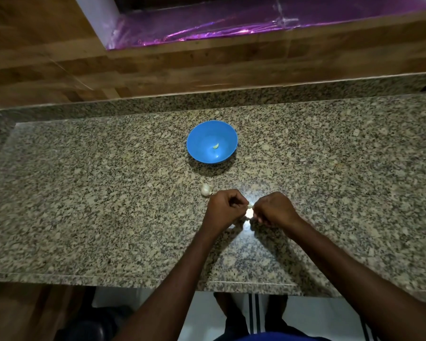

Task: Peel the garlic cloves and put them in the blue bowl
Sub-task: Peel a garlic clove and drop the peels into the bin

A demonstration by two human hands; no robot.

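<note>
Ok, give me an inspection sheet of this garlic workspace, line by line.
Surface: speckled granite counter, glare near the hands.
Job's things: blue bowl holds one peeled clove; garlic piece lies on the counter; another clove between both hands.
Clutter: pale scraps, perhaps skins, under the hands.
Grippers: left hand and right hand both pinch the clove.
Cables: nothing seen.
Surroundings: wood-look wall, purple foil ledge.

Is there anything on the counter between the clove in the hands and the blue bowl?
Nothing visible blocks it. The clove, pinched between both hands, has bare granite counter ahead up to the blue bowl. The garlic piece lies left of that path.
</note>
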